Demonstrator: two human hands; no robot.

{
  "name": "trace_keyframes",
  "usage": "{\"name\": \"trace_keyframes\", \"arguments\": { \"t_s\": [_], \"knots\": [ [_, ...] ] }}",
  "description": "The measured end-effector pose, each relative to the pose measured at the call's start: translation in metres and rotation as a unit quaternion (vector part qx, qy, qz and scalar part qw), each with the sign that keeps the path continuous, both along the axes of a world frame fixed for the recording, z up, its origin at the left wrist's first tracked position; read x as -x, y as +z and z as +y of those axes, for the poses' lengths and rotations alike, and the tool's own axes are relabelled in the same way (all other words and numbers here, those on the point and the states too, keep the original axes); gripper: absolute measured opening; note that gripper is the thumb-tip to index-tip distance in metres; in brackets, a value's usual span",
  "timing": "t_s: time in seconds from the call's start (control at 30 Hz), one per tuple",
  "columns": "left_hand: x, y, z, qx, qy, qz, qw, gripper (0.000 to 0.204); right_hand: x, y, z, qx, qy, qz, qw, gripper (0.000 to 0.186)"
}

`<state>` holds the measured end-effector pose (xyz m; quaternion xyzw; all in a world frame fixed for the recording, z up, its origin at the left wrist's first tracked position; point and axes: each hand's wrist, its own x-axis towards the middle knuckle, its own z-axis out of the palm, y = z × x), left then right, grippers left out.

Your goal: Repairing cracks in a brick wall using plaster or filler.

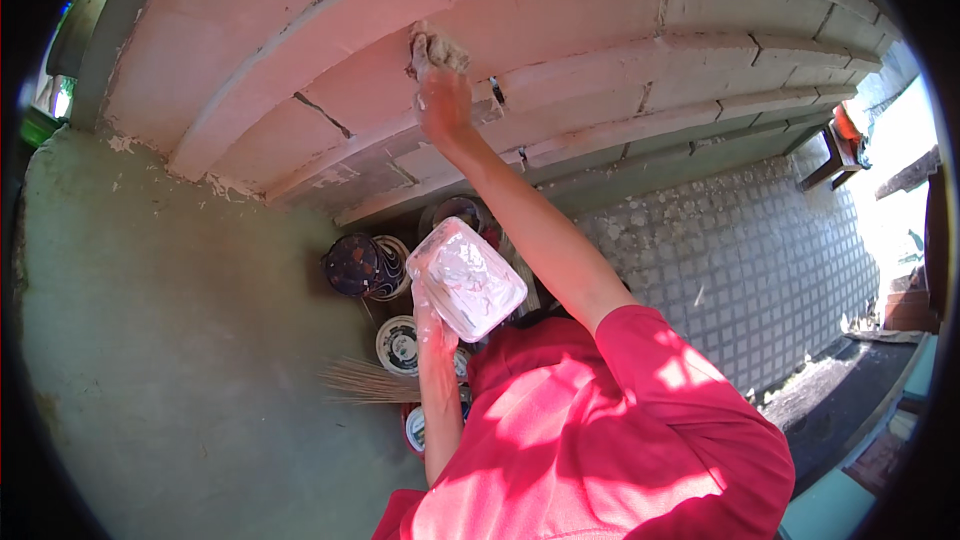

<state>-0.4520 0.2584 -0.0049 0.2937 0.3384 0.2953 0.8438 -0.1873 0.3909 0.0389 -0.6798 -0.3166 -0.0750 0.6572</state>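
Observation:
My right hand (441,95) is raised on an outstretched arm, gripping a lumpy, paint-smeared grey rag or sponge (440,48) against the pink block wall (250,50), whose ledges and joints are cracked and gapped. Lower down, my left hand (430,305) holds a rounded-square white plastic container (470,275) streaked with pale pink paint. Its fingers wrap along the container's left side and are partly hidden.
Paint buckets (352,265), several cans (398,340) and a bundle of thin sticks (365,380) stand below my hands. A plain grey wall (170,320) is at left. Right are a tiled floor (730,250), a wooden stool (830,155) and a bright opening.

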Motion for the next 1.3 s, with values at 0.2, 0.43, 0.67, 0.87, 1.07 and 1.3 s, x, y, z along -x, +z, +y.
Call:
{"name": "trace_keyframes", "arguments": {
  "t_s": [0.2,0.43,0.67,0.87,1.07,1.3],
  "knots": [
    [0.005,-0.004,-0.001,0.005,0.002,0.003,1.000,0.061,-0.046,-0.009,-0.073,-0.058,-0.062,-0.128,0.988,0.028],
    [0.016,-0.013,0.003,0.039,0.006,0.032,0.999,0.064,-0.100,0.034,-0.128,0.054,-0.209,-0.170,0.962,0.041],
    [0.007,-0.008,0.010,0.026,-0.015,0.006,1.000,0.070,-0.046,0.045,-0.085,-0.056,-0.133,-0.087,0.986,0.050],
    [-0.004,-0.013,0.017,0.006,-0.044,0.021,0.999,0.066,-0.017,0.032,-0.062,-0.008,-0.100,-0.230,0.968,0.064],
    [0.003,-0.004,0.020,0.031,-0.003,0.024,0.999,0.062,-0.067,0.046,-0.104,0.012,-0.149,-0.030,0.988,0.051],
    [-0.004,0.002,0.018,0.013,-0.006,0.024,1.000,0.062,-0.028,-0.015,0.001,-0.289,0.131,0.252,0.914,0.008]
  ]
}}
